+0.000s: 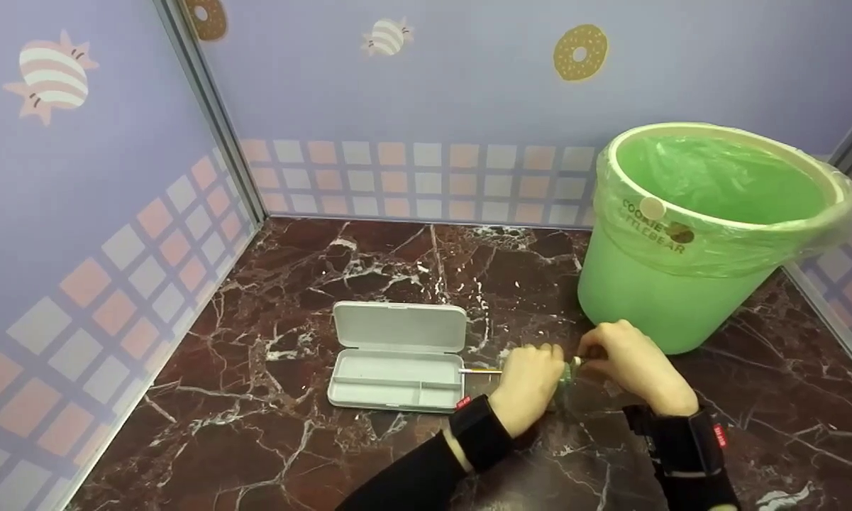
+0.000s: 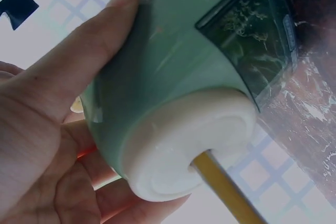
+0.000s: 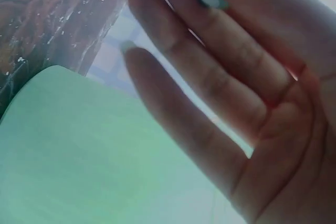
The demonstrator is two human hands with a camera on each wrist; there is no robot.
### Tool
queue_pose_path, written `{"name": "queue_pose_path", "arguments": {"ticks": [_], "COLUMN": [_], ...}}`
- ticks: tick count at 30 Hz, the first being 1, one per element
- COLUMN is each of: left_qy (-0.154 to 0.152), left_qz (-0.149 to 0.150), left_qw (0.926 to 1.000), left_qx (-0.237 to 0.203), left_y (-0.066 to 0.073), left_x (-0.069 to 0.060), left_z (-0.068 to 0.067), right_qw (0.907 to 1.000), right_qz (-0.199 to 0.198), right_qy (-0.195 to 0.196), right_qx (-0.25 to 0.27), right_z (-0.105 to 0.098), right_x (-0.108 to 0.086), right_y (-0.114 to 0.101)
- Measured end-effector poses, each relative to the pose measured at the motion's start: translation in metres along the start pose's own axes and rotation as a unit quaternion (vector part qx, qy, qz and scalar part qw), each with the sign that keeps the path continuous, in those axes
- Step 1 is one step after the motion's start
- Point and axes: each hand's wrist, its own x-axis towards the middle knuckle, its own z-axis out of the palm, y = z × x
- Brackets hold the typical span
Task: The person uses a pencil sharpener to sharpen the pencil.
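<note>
Left to right. Case (image 1: pixel 379 365) sits open on the bench (image 1: pixel 255 440), centre of the frame, lid (image 1: pixel 401 328) tipped back. Pencil (image 1: pixel 481 371) right of it, near end at the case's right rim; touching or just above, can't tell. Left wrist view: its other end is in the sharpener (image 2: pixel 173 61)'s white face (image 2: pixel 163 150).

Left hand (image 1: pixel 530 387), right of centre, wraps the sharpener, thumb on one side, fingers round the other. Sharpener mostly hidden behind it in the head view. Drawer (image 2: pixel 252 40) has pale bits in it, likely shavings. Right hand (image 1: pixel 635 362) pinches the knob (image 1: pixel 577 361), fingers narrow on it. Bin (image 1: pixel 653 298) with liner (image 1: pixel 709 259) fills the right side, close behind that hand.

Risks: loose left grip, and cranking could twist the sharpener. Pencil looks unsupported outside, so a skewed feed or hard turn could snap the lead; a leftward slip could jam it on the case rim. A knocked drawer could spill shavings. Right knuckles could bump the bin on a wide swing.
</note>
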Motion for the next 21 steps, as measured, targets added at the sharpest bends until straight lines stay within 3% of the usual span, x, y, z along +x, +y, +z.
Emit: {"name": "queue_pose_path", "arguments": {"ticks": [7, 11, 16, 21], "left_qy": [-0.013, -0.002, 0.001, 0.005], "left_qz": [0.003, 0.003, 0.003, 0.011], "left_qw": [0.9999, 0.9999, 0.9998, 0.9998], "left_qx": [-0.006, -0.011, -0.02, -0.019], "left_y": [0.0, 0.0, -0.002, -0.002], "left_x": [0.0, 0.001, 0.001, -0.002], "left_z": [-0.001, 0.0, 0.0, 0.0], "right_qw": [0.9971, 0.9949, 0.9941, 0.9956], "right_qz": [0.062, 0.08, 0.098, 0.09], "right_qy": [0.04, 0.055, 0.04, 0.016], "right_qx": [-0.017, -0.028, -0.026, -0.016], "right_z": [0.017, 0.028, 0.038, 0.044], "right_x": [0.009, 0.012, 0.018, 0.019], "right_y": [0.006, 0.01, 0.015, 0.019]}}
